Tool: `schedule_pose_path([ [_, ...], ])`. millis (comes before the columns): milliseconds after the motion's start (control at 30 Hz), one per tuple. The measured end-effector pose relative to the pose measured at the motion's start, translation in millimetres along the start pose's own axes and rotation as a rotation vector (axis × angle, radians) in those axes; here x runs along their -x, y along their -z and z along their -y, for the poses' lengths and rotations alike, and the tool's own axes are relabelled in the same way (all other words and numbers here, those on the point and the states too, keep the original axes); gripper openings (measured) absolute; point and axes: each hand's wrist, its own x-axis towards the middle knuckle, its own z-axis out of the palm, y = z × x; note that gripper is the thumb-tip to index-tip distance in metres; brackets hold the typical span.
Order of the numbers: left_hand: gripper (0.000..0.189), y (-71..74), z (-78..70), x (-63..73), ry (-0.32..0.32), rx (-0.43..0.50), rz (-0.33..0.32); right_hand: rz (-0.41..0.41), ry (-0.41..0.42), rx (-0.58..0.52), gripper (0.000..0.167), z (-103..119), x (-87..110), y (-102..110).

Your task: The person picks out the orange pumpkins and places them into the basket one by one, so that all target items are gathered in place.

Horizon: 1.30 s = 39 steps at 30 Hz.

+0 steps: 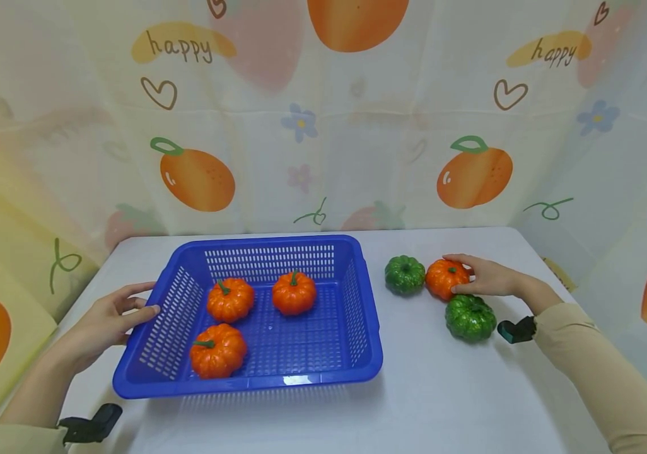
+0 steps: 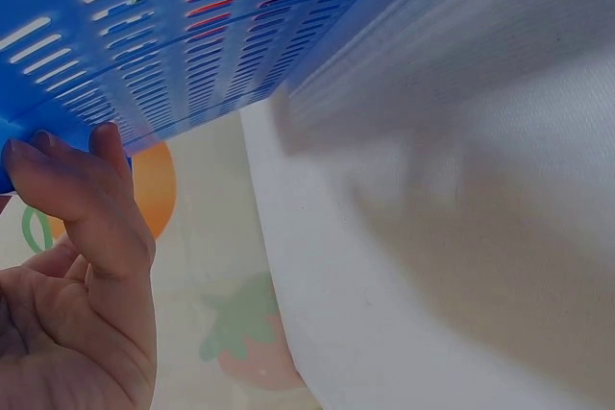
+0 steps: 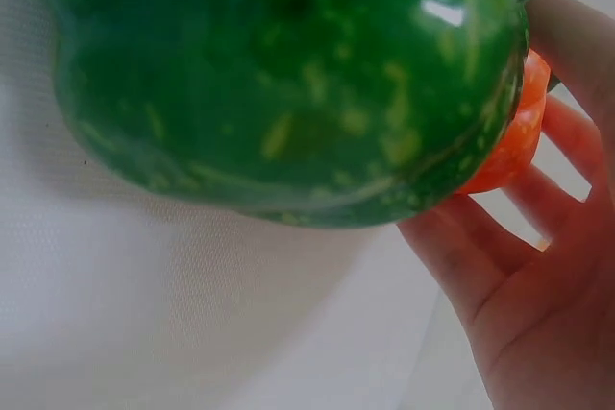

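My left hand (image 1: 109, 320) grips the left rim of a blue plastic basket (image 1: 252, 382), thumb over the edge; in the left wrist view its curled fingers (image 2: 82, 184) meet the outer side. Inside the basket lie three small orange pumpkins, one at the back left (image 1: 230, 300), one at the back right (image 1: 294, 294) and one at the front left (image 1: 218, 352). To the right, my right hand (image 1: 490, 277) holds another orange pumpkin (image 1: 446, 279) between thumb and fingers. Close beside it sit a green pumpkin (image 1: 405, 275) and, nearer me, a second green pumpkin (image 1: 470, 318), which hides much of the orange one in the right wrist view.
Everything stands on a white-covered table (image 1: 437, 397). Behind it hangs a fruit-print curtain (image 1: 357, 157), which also runs along both sides. A black wrist strap mount (image 1: 516, 330) on the right arm sits close to the nearer green pumpkin.
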Motion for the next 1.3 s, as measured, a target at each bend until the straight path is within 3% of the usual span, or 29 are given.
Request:
schedule_pose_path([
  [733, 0.070, 0.3, 0.8, -0.4, -0.002, -0.009, -0.005, -0.099, 0.001, 0.029, 0.073, 5, 2.5, 6],
  [1300, 0.069, 1.6, 0.8, -0.7, -0.017, 0.016, 0.008, -0.109, 0.016, 0.009, 0.074, 19, 1.4, 22],
])
